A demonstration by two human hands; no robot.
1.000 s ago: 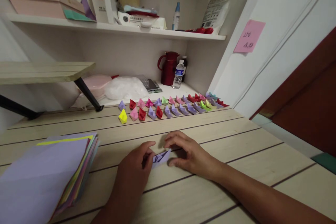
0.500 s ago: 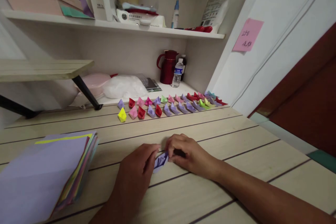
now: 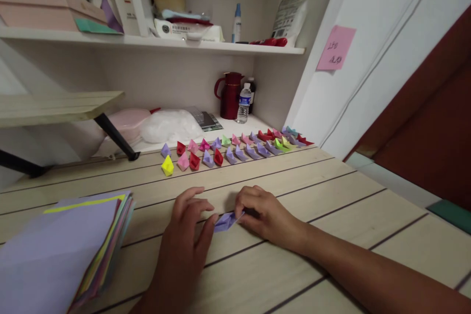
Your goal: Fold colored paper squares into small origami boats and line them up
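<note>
A small folded purple paper boat lies low over the table between my two hands. My right hand pinches its right tip between thumb and fingers. On the other side, my left hand has its fingers spread apart, with the thumb tip at the boat's left end; whether it touches is hard to tell. Beyond my hands, two rows of finished paper boats line the table's far side, among them a yellow boat and a red boat.
A stack of coloured paper lies at the left on the wooden table. Behind the boats stand a dark red jug and a water bottle. A small raised stand is at the far left, below a white shelf.
My left hand has opened its fingers, loosening from the boat's left end. The boat looks flatter and more drawn out, still in my right hand. The camera has shifted slightly.
</note>
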